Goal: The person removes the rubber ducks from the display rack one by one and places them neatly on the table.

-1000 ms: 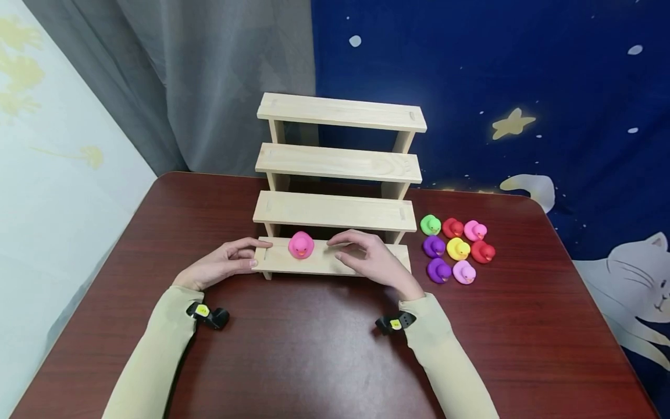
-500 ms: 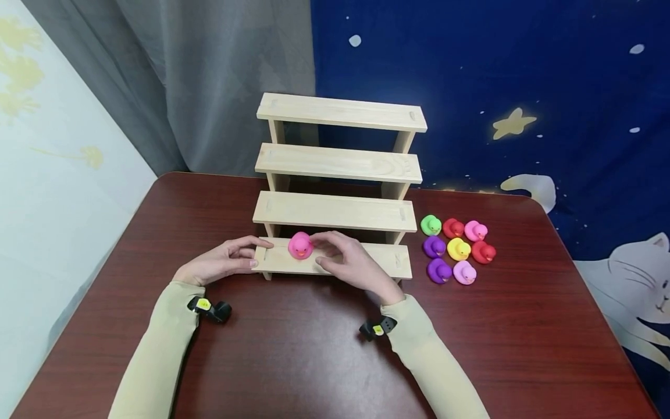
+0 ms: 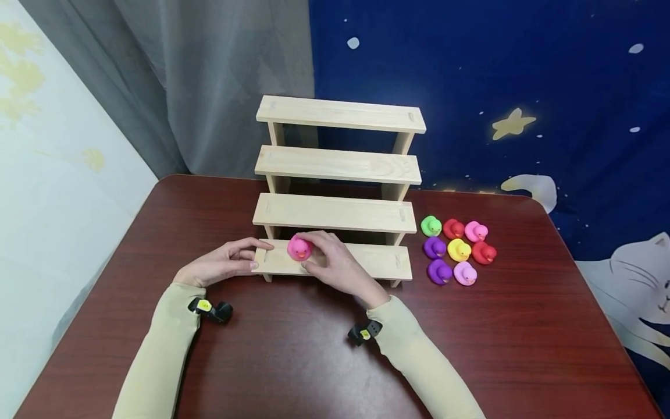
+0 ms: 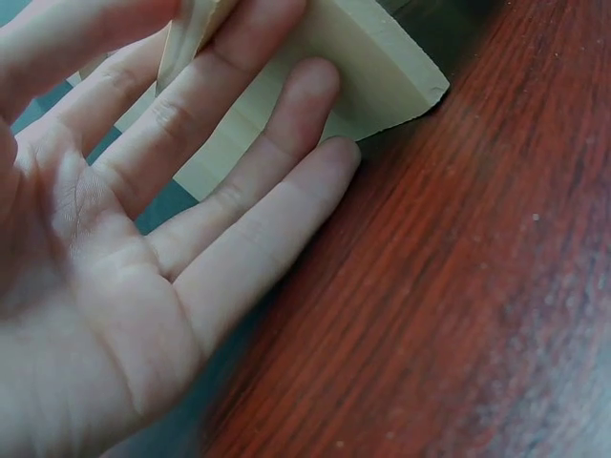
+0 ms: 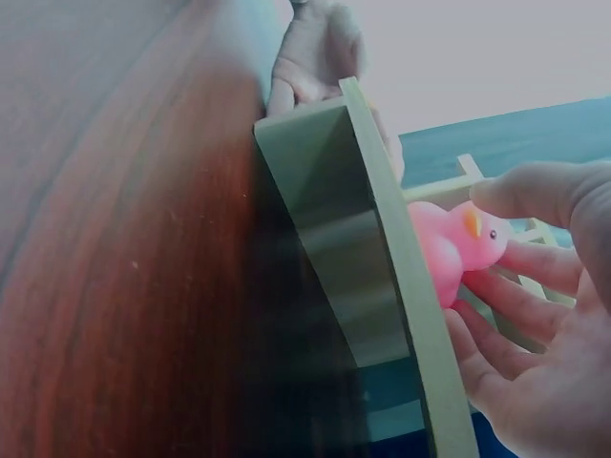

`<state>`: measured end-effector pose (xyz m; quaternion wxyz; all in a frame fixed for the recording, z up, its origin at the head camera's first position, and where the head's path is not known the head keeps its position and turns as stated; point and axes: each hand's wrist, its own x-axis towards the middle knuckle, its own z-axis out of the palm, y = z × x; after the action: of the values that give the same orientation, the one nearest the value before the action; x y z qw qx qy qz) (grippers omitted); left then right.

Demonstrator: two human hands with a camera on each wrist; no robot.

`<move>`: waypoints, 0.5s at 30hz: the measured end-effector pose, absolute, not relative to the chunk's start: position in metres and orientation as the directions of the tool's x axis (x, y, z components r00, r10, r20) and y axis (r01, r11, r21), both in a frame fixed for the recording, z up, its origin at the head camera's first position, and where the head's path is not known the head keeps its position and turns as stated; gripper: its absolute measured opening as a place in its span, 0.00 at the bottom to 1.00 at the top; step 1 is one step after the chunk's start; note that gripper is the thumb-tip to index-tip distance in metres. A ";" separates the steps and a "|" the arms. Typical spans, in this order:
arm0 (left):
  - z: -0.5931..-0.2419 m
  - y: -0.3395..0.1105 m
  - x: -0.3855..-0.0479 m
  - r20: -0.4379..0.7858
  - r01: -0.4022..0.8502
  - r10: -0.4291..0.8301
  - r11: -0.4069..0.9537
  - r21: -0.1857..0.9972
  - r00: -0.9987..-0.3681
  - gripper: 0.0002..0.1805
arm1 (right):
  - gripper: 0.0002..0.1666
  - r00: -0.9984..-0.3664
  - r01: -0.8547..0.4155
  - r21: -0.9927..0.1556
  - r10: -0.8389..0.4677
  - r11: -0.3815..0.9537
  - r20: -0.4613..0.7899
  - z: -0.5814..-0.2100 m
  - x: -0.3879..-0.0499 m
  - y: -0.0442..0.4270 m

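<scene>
A pink rubber duck sits toward the left on the lowest step of a pale wooden tiered stand. My right hand pinches it from the right; in the right wrist view the thumb lies at the head of the duck and the fingers reach round its other side. At the left end of that same step, my left hand grips the board between thumb and index finger. The left wrist view shows the lower fingers of that hand against the stand's side panel.
Right of the stand, several small rubber ducks stand grouped on the dark red table, among them a green duck, a yellow duck and a purple duck. A grey curtain and a blue backdrop hang behind.
My right hand has moved left along the lowest step and now holds the pink duck. My left hand stays at the step's left end.
</scene>
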<state>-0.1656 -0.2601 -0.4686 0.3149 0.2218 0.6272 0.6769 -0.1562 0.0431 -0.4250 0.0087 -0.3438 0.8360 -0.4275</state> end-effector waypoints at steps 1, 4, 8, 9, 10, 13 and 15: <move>-0.469 -0.260 -0.165 -0.100 -0.151 0.703 -0.012 0.988 -0.704 0.24 | 0.30 -0.765 -0.570 -0.719 -0.577 0.398 0.287 -0.426 -0.156 0.043; -0.468 -0.260 -0.165 -0.106 -0.153 0.700 -0.005 0.988 -0.706 0.24 | 0.25 -0.764 -0.584 -0.713 -0.560 0.387 0.322 -0.427 -0.155 0.041; -0.467 -0.260 -0.165 -0.111 -0.149 0.693 0.006 0.989 -0.712 0.23 | 0.23 -0.765 -0.588 -0.722 -0.541 0.365 0.349 -0.429 -0.154 0.040; -0.467 -0.260 -0.165 -0.112 -0.148 0.692 0.007 0.989 -0.713 0.23 | 0.23 -0.765 -0.587 -0.725 -0.539 0.360 0.352 -0.430 -0.154 0.040; -0.467 -0.261 -0.165 -0.111 -0.144 0.691 0.009 0.989 -0.714 0.23 | 0.22 -0.766 -0.585 -0.729 -0.537 0.355 0.353 -0.430 -0.153 0.040; -0.468 -0.261 -0.164 -0.103 -0.135 0.693 0.008 0.991 -0.714 0.23 | 0.22 -0.769 -0.578 -0.741 -0.532 0.342 0.354 -0.431 -0.152 0.041; -0.469 -0.261 -0.165 -0.095 -0.130 0.697 0.003 0.991 -0.711 0.23 | 0.21 -0.771 -0.574 -0.748 -0.529 0.333 0.356 -0.431 -0.150 0.043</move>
<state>-0.1646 -0.2607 -0.4690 0.3087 0.2223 0.6373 0.6701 -0.1504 0.0427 -0.4313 -0.0241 -0.3378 0.8161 -0.4684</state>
